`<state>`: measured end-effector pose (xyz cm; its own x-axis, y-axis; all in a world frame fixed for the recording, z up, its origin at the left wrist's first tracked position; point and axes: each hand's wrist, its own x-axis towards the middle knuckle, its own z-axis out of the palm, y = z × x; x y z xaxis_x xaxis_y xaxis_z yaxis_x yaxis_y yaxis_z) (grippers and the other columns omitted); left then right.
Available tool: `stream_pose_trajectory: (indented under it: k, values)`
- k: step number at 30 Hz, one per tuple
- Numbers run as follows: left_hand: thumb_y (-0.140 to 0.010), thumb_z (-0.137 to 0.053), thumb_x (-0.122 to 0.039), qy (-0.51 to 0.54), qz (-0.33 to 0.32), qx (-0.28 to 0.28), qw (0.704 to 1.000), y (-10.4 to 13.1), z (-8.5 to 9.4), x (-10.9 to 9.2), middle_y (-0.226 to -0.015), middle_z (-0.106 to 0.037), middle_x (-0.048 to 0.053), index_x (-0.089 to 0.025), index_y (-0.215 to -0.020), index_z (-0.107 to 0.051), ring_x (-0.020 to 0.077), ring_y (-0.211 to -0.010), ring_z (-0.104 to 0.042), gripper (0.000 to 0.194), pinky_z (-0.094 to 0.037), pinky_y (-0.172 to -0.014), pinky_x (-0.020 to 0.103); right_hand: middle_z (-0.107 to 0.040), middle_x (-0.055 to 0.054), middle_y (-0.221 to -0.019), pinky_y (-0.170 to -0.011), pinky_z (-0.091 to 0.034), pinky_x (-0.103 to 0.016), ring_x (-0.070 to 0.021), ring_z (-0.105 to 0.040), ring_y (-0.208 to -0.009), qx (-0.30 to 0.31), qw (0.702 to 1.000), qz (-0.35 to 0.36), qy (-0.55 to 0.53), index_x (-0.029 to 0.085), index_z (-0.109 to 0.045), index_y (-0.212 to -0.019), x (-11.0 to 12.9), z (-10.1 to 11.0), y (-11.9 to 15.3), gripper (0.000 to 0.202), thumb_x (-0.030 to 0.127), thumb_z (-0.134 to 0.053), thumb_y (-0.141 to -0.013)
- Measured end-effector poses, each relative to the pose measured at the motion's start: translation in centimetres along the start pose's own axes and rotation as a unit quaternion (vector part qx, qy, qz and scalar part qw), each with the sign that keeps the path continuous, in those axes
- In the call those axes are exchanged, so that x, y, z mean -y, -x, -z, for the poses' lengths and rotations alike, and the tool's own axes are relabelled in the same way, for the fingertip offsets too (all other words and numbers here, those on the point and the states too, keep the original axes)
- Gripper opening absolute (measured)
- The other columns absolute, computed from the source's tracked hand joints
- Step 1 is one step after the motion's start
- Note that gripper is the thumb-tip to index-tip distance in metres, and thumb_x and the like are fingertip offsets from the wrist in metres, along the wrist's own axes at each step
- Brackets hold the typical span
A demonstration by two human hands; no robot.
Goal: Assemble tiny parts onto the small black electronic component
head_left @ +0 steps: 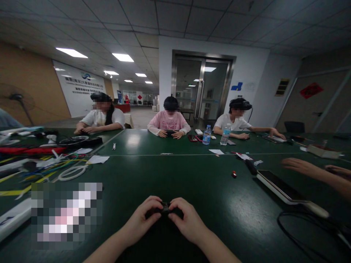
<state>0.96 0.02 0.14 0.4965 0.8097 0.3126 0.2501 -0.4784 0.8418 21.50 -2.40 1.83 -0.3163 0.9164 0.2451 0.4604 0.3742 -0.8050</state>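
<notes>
A small black object [165, 208] is held between my two hands, low in the middle of the view, just above the dark green table [131, 182]. My left hand [145, 218] pinches its left side with thumb and fingertips. On the right side, the thumb and fingers of my right hand [185, 218] grip it in the same way. The object is too small and dark to name.
Cables [72, 172] and tools crowd the left side. At right lie a pan-like device [282, 187], a black cable [279, 219] and a small red item [234, 174]; another person's hand [301, 167] reaches in. Bottles [207, 135] and several people are across the table.
</notes>
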Motion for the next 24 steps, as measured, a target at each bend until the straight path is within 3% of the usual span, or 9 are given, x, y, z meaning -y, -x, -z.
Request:
stream_pose_trajectory:
  k: [12, 16, 24]
  values:
    - [-0.082, -0.051, -0.021, -0.009, 0.014, 0.014, 1.0, -0.07, 0.14, -0.79, -0.107, -0.053, 0.005, -0.022, -0.086, -0.06, 0.0215, -0.1, -0.053, 0.01, -0.042, -0.088, 0.035, -0.057, 0.001, -0.1, -0.084, -0.044, -0.031, -0.0162, -0.056, -0.095, 0.017, 1.0, -0.009, 0.002, 0.024, -0.059, -0.088, 0.34, 0.16, 0.11, 0.013, 0.017, -0.057, -0.078]
    - [-0.081, -0.051, -0.02, -0.01, 0.019, 0.015, 1.0, -0.02, 0.18, -0.91, -0.109, -0.052, 0.005, -0.022, -0.085, -0.059, 0.0217, -0.1, -0.053, 0.01, -0.042, -0.087, 0.035, -0.058, 0.0, -0.101, -0.086, -0.044, -0.033, -0.0177, -0.055, -0.097, 0.012, 1.0, -0.023, 0.004, 0.026, -0.057, -0.099, 0.52, 0.26, 0.13, 0.024, 0.017, -0.058, -0.077]
    - [-0.079, -0.052, -0.019, -0.014, 0.017, 0.0, 1.0, 0.0, -0.03, -0.48, -0.107, -0.054, 0.005, -0.022, -0.087, -0.056, 0.0204, -0.097, -0.054, 0.009, -0.043, -0.085, 0.033, -0.059, -0.002, -0.101, -0.088, -0.043, -0.032, -0.0171, -0.055, -0.098, 0.006, 1.0, 0.016, -0.004, 0.026, -0.061, -0.101, 0.04, 0.11, 0.03, 0.028, 0.014, -0.058, -0.076]
